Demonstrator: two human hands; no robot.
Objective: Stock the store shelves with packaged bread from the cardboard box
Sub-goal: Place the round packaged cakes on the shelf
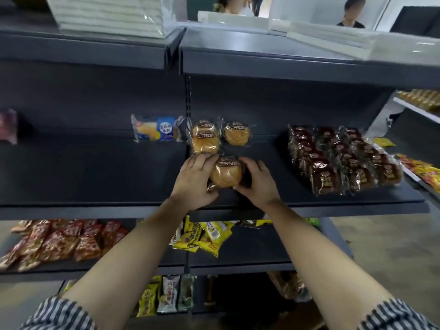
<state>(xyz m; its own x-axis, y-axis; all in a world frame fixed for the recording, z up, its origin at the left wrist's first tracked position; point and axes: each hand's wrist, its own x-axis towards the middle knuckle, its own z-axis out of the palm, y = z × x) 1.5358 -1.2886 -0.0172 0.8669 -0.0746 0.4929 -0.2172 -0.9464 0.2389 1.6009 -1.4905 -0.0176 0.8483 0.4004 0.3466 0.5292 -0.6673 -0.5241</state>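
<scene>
On dark shelf, bread pack sits between left hand and right hand.

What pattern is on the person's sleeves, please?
Dark and white narrow stripes on the rolled-up sleeves, clearest in the head view.

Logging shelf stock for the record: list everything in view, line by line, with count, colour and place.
Round bread packs: three on the middle shelf, golden with brown labels, at the back.
Held bread pack: one, golden, near the shelf front, between both hands.
Blue-label bread pack: one, white and blue, left of the round packs.
Dark packs: rows, count unclear, brown, right end of the middle shelf.
Red snack packs: many, lower shelf, left.
Yellow packs: several, lower shelf, centre.
White boxes: top shelf.
Shelf: dark grey.
Left hand: on the pack's left side.
Right hand: on its right side.
</scene>
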